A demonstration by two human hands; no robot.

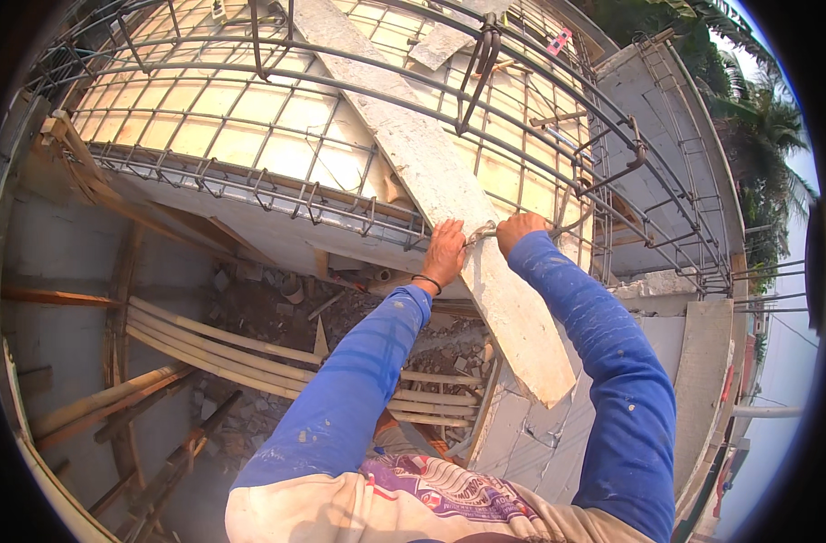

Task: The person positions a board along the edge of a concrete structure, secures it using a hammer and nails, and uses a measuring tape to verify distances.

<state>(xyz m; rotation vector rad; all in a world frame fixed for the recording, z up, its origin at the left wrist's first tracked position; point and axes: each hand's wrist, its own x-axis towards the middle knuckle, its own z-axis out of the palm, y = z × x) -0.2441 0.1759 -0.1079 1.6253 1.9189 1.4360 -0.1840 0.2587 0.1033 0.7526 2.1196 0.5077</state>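
Note:
A pale, cement-stained plank [422, 172] slants across the steel mesh, its near end jutting over the wall. My left hand [445, 251] is at the plank's left edge, fingers bent together; whatever they grip is hidden. Just right of it, my right hand [520, 232] is closed in a fist around the handle of metal pincers [481, 233]. The pincers' head lies over the plank, close to my left fingers. Beneath and beside the plank runs the rebar mesh [223, 127], with a narrow tied rebar cage [277, 190] along its near edge.
Long rebar with bent stirrups [490, 54] arches above the mesh at the far side. Below on the left is a drop with rubble [440, 348], bamboo poles [223, 353] and timber props [114, 398]. A grey block wall [544, 434] stands under the plank's near end.

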